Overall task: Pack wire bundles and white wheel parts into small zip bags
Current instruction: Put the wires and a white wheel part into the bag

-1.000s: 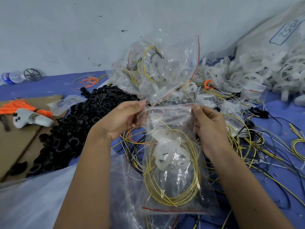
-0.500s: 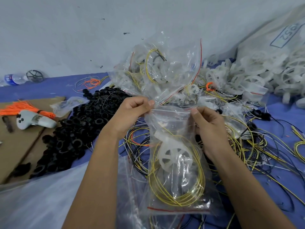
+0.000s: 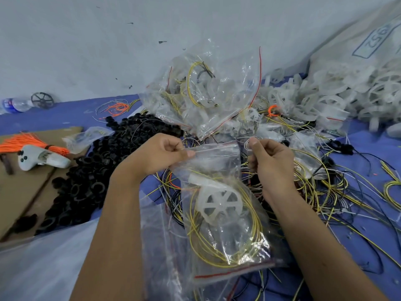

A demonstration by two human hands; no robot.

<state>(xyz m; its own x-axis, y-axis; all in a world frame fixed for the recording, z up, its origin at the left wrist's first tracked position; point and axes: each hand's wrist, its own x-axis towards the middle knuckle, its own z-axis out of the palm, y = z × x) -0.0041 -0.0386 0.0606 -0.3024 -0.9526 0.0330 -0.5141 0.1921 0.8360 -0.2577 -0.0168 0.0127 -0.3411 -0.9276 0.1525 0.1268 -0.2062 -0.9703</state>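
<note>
Left hand (image 3: 159, 154) pinches the bag (image 3: 219, 205) at its top left corner; wheel (image 3: 219, 205) and yellow wires (image 3: 227, 255) sit inside, bag hanging over the worktop (image 3: 368, 213). Right hand (image 3: 270, 161) is curled just beside the top right corner; I can't tell if it holds anything. Risk: seal left partly open, wires slip out. Zip line is hard to read through glare.

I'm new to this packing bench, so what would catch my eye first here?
At the centre, the left hand pinches the top of a clear zip bag holding a white wheel and yellow wires. The right hand is curled beside it. A heap of black rings lies left, loose white wheels far right.
</note>
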